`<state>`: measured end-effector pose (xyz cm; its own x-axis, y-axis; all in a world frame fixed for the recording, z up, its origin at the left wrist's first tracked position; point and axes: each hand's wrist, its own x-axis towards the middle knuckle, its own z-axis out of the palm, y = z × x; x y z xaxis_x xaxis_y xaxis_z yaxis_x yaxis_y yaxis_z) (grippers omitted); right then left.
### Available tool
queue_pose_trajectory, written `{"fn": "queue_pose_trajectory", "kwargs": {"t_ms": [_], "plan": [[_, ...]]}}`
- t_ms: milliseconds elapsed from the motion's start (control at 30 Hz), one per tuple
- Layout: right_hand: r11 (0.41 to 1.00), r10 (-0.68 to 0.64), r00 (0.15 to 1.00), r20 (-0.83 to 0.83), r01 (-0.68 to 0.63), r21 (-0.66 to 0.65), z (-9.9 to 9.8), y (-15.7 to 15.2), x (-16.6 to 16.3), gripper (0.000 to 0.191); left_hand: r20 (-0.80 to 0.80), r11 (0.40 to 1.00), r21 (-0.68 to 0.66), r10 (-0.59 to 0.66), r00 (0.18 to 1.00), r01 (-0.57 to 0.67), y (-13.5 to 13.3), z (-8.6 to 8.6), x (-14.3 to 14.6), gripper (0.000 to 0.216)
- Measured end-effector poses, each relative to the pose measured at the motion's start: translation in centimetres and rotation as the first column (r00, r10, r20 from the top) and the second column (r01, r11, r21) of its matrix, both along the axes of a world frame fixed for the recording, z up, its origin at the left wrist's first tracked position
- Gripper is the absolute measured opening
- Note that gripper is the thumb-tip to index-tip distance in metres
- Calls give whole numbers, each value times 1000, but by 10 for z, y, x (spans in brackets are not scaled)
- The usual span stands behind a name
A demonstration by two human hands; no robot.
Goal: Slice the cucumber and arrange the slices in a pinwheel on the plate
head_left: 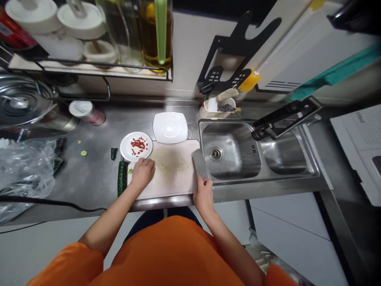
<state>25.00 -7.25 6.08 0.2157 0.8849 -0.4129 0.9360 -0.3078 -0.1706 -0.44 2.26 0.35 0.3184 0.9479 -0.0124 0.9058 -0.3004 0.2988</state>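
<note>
My right hand [204, 194] is closed round the handle of a kitchen knife [201, 163]; its broad blade points away from me over the right edge of the cutting board [181, 182]. My left hand [143, 172] rests at the board's left side with curled fingers, close to the rim of a small white plate [126, 147]. What lies under those fingers is hidden. Small green scraps [130, 171] show beside that hand. Left of the board lies a dark green cucumber [122, 178], with a short cut-off piece [114, 153] behind it. Chopped red bits [139, 146] lie on the small plate.
Behind the board stands a white square plate [170, 127]. To the right is a double sink [232, 159] with a black faucet [274, 123]. A plastic bag [26, 171], a lidded can [87, 112] and a steel pot [26, 103] stand left. A bottle rack [98, 67] hangs above.
</note>
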Motion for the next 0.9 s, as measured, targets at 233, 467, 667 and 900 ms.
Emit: {"fn": "queue_pose_trajectory", "kwargs": {"t_ms": [233,467,667,900], "plan": [[998,37,997,73,-33,-56,-20,12,-11,64,-50,1000,3,6,999,-5,-2,0,-6,21],[989,122,982,142,-108,-103,-15,17,-19,56,-6,999,5,52,999,-52,-3,5,1,22],[981,180,963,202,-160,-112,-14,20,-22,52,198,984,-25,179,964,-177,6,11,13,26],[982,190,967,169,-186,-38,-11,37,-9,43,236,888,-154,460,856,-434,58,24,42,39]]}}
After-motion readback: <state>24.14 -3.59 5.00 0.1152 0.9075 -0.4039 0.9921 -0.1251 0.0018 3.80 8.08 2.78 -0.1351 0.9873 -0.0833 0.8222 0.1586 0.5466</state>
